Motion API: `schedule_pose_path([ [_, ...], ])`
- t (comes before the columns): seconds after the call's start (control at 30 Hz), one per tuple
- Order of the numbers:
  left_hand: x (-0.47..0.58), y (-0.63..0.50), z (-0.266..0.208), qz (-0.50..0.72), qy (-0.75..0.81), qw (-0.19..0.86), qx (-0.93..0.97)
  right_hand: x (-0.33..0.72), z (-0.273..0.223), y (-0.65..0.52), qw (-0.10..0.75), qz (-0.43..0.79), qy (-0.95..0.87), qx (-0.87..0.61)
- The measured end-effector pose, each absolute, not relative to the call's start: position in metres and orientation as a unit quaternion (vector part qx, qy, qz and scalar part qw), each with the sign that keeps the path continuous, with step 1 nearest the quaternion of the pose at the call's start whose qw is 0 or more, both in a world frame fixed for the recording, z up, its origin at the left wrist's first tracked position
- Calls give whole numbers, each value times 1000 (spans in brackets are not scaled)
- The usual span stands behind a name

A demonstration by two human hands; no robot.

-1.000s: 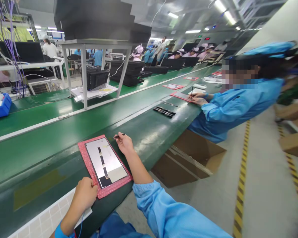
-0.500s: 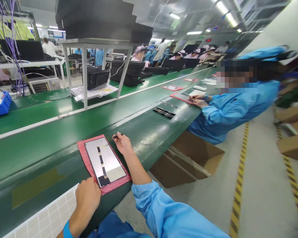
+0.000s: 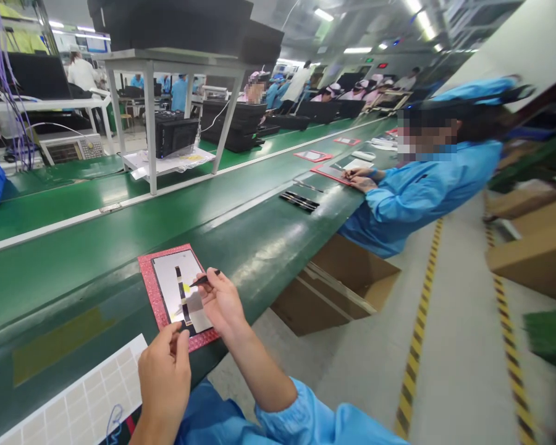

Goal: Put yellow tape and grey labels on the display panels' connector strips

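A flat display panel [image 3: 167, 278] with a shiny back lies on a pink bubble-wrap sheet [image 3: 152, 290] on the green bench. Along the panel runs a black flex cable [image 3: 181, 290] with gold-coloured sections. My right hand [image 3: 220, 303] is closed around black tweezers [image 3: 204, 280], whose tip points left over the panel, beside a small yellow patch [image 3: 186, 288] by the cable. My left hand [image 3: 164, 368] is at the panel's lower edge, thumb and index finger slightly apart. Whether its fingertips touch the cable's lower end I cannot tell.
A white sheet of grid labels [image 3: 83, 395] lies at front left. Black strips [image 3: 299, 201] rest further along the bench, near a co-worker in blue [image 3: 421, 179]. An open cardboard box [image 3: 324, 290] stands below the bench edge. A white rack [image 3: 151, 130] rises behind.
My right hand has moved left and down with the tweezers, from beside the panel to over it. My left hand has uncurled its thumb and index finger. The view has shifted slightly.
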State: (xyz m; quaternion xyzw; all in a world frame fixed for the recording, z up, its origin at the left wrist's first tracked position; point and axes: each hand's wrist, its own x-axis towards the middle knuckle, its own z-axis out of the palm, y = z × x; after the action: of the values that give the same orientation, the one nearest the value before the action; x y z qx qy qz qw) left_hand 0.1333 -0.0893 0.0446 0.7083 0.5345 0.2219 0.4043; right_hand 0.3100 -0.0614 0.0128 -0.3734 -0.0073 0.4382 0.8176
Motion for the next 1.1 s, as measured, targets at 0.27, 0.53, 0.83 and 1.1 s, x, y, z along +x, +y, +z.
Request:
schedule_pose_path([
  [0.27, 168, -108, 21, 425, 479, 589, 493, 249, 25, -87, 825, 441, 7, -353],
  [0.53, 177, -106, 26, 502, 448, 622, 401, 235, 34, -96, 810, 454, -46, -368],
  [0.83, 188, -111, 24, 499, 465, 633, 366, 237, 16, -109, 802, 442, -44, -401],
  [1.1, 189, -115, 24, 511, 452, 654, 327, 234, 16, -117, 809, 407, -72, -418],
])
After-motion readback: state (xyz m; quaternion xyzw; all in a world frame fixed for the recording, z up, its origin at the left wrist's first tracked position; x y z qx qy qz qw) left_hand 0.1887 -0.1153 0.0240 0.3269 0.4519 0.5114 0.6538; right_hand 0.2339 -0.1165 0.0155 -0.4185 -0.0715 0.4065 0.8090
